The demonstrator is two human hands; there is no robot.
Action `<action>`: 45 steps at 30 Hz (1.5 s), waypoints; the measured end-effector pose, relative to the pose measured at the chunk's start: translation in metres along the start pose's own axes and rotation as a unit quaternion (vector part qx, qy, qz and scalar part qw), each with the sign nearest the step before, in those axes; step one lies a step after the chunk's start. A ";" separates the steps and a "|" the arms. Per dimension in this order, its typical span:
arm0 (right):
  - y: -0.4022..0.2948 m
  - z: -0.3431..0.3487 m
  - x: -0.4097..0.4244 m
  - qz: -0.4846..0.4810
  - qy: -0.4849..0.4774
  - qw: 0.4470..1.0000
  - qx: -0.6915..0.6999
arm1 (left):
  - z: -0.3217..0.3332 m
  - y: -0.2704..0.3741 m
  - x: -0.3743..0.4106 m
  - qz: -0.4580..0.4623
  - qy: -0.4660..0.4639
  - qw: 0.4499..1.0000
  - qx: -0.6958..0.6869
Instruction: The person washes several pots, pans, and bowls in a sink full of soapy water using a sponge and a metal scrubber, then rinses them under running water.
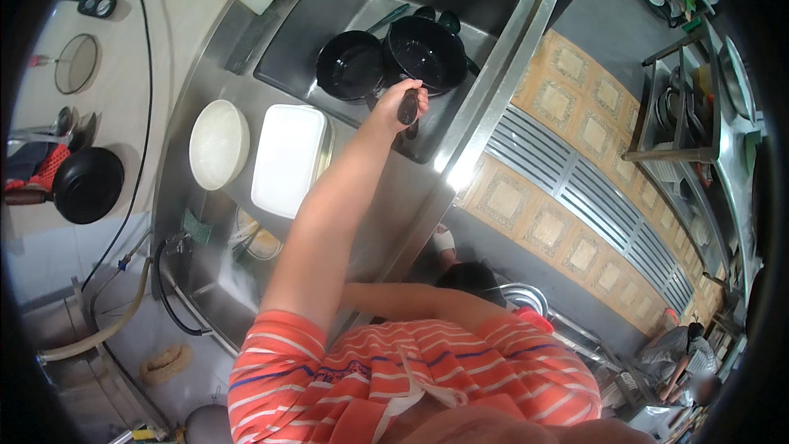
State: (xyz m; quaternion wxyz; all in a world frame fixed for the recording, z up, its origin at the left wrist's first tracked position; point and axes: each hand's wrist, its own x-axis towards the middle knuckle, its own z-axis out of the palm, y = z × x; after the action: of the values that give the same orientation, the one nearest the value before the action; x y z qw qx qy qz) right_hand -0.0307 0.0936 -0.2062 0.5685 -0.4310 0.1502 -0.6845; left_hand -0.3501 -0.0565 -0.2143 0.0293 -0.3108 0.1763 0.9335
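My left hand [399, 102] reaches into a stainless steel sink basin [296, 49], its fingers wrapped around a dark handle. This appears to belong to the deeper black pot [425, 52], which has wet specks inside. Beside that pot, to the left, sits another black pan [349, 65]. Dark utensils, among them a ladle-like one [449, 21], lie behind the pots. My right forearm [419, 303] crosses in front of my body and passes behind my left arm, so my right hand is hidden.
On the steel counter stand a white bowl [219, 145] and a white-lidded rectangular container [288, 160]. A second basin [216, 287] holds a strainer-like item [259, 237]. A frying pan [89, 185] hangs at left. A floor grate [567, 179] and dish rack [672, 154] are at right; people [678, 357] are farther off.
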 end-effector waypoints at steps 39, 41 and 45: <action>0.188 -0.058 0.031 0.441 0.030 0.488 -0.752 | -0.554 -0.198 -0.508 -0.042 0.678 0.708 0.192; 0.200 -0.030 0.029 0.536 0.020 0.447 -0.716 | -0.546 -0.204 -0.495 0.032 0.605 0.795 0.044; 0.224 -0.039 0.002 0.583 -0.118 0.368 -0.714 | -0.497 -0.200 -0.470 0.182 0.293 0.927 -0.149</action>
State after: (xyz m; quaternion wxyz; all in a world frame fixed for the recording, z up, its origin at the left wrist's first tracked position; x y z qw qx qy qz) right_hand 0.0849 0.0111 -0.3840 0.3185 -0.5578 0.7287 0.2373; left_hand 0.3441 -0.0156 -0.3690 -0.2410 -0.5340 0.0892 0.8055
